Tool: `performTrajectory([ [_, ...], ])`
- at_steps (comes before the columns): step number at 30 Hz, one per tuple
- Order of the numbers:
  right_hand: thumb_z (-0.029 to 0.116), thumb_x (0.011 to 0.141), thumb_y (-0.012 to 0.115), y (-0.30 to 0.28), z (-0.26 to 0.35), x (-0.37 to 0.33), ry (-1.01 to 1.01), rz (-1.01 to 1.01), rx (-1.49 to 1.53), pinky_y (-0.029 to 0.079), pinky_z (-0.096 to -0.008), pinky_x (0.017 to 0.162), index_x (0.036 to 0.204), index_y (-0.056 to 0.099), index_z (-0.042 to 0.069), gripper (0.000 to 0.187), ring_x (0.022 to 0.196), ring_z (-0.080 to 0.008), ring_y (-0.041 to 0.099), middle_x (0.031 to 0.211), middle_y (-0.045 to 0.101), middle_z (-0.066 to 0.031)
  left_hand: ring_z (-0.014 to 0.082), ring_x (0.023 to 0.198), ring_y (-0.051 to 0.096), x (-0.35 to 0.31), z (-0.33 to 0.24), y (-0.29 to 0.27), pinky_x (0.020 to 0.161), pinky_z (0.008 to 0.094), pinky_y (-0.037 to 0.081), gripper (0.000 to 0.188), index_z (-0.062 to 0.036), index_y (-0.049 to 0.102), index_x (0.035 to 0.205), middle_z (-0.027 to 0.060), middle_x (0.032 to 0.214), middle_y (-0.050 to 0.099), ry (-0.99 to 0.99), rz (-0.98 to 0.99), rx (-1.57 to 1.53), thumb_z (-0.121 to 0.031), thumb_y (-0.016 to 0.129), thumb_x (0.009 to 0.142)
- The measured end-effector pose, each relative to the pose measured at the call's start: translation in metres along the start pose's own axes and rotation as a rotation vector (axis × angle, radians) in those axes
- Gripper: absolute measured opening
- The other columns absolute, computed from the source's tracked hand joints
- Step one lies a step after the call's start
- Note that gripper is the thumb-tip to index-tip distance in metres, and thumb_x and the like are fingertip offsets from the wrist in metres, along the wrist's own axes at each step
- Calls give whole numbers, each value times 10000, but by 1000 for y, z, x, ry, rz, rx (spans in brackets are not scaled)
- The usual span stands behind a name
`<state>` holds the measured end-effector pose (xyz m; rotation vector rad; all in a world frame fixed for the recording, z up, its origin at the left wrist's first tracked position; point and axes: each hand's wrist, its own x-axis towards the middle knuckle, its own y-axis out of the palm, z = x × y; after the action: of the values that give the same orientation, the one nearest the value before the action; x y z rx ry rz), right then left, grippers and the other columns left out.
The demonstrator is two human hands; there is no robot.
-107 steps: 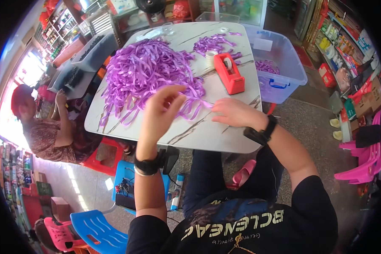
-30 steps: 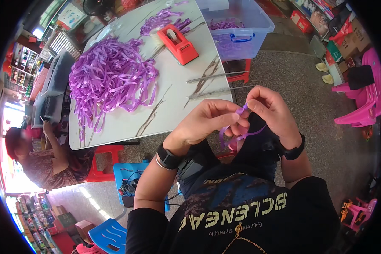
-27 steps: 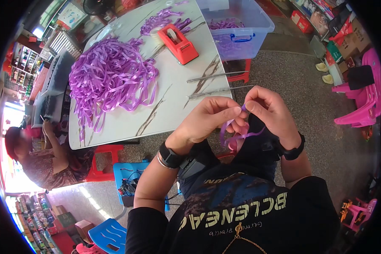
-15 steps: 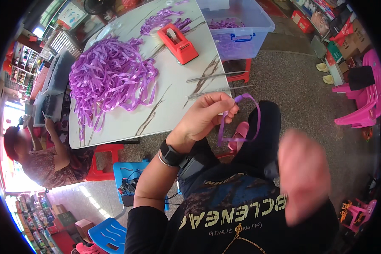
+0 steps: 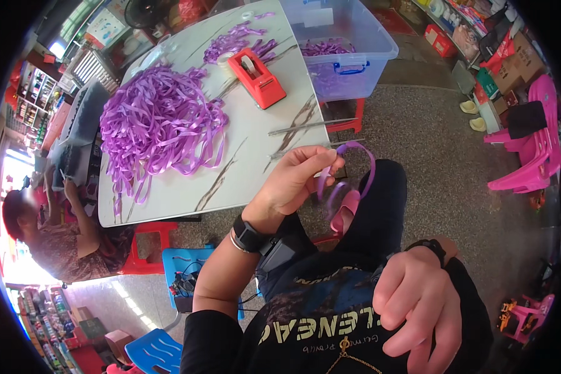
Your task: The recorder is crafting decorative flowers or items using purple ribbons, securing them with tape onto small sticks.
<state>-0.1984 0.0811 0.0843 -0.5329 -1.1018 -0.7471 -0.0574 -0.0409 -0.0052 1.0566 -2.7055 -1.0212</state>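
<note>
My left hand is closed in a pinch on a purple ribbon, just off the table's near right corner. From the fingertips the ribbon curves out to the right in a loose loop above my knee. My right hand is held in front of my chest, apart from the ribbon, with its fingers loosely bent and gaps between them; nothing shows in it. A large heap of purple ribbons lies on the marble-patterned table, and a smaller ribbon bunch is farther back.
A red tape dispenser sits on the table beside the ribbons. Thin grey rods jut past the table edge. A clear bin with purple ribbons stands on a red stool. At left sits another person; pink chairs are at right.
My right hand, blurred before, has moved down and slightly left and now shows clearly. The ribbon loop has swung and changed shape while my left hand keeps its pinch. The view has shifted slightly.
</note>
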Motion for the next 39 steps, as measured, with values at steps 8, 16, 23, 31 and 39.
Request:
performTrajectory([
  [8, 113, 793, 612, -33, 8, -43, 271, 63, -636, 396, -212, 491, 787, 579, 101, 36, 550, -100, 497, 805, 576, -21, 83, 802, 534, 5, -2, 4, 764, 249, 428, 138, -58, 634, 896, 13, 866, 612, 29, -41, 39, -179, 581, 858],
  [16, 63, 861, 518, -45, -45, -81, 1084, -697, -208, 404, -189, 512, 1126, 422, 11, 286, 671, -96, 581, 1068, 536, -103, 75, 825, 521, 18, 16, 6, 758, 229, 410, 130, -32, 647, 909, 13, 880, 606, 299, -88, 317, -129, 590, 845],
  [23, 127, 889, 515, -34, -45, -98, 1239, -660, -181, 447, -198, 556, 1014, 572, -20, 202, 695, -116, 612, 848, 630, -64, 120, 821, 539, 26, 11, 12, 745, 278, 432, 145, -41, 601, 870, 20, 891, 582, 105, -108, 254, -170, 535, 874],
  [31, 104, 858, 542, -28, -8, -163, 1303, -474, -633, 463, -243, 584, 901, 605, -42, 164, 662, -161, 622, 744, 635, -117, 168, 753, 576, 22, -8, -3, 732, 307, 485, 158, -39, 487, 819, 97, 883, 597, 246, -134, -224, -166, 434, 897],
  [39, 77, 813, 554, -51, 17, -178, 1156, -218, -1176, 489, -334, 671, 861, 598, -20, 117, 759, -307, 611, 829, 619, -158, 84, 569, 408, -3, -24, -23, 569, 234, 382, 173, -55, 471, 793, 96, 893, 596, 285, -84, -309, -181, 433, 905],
])
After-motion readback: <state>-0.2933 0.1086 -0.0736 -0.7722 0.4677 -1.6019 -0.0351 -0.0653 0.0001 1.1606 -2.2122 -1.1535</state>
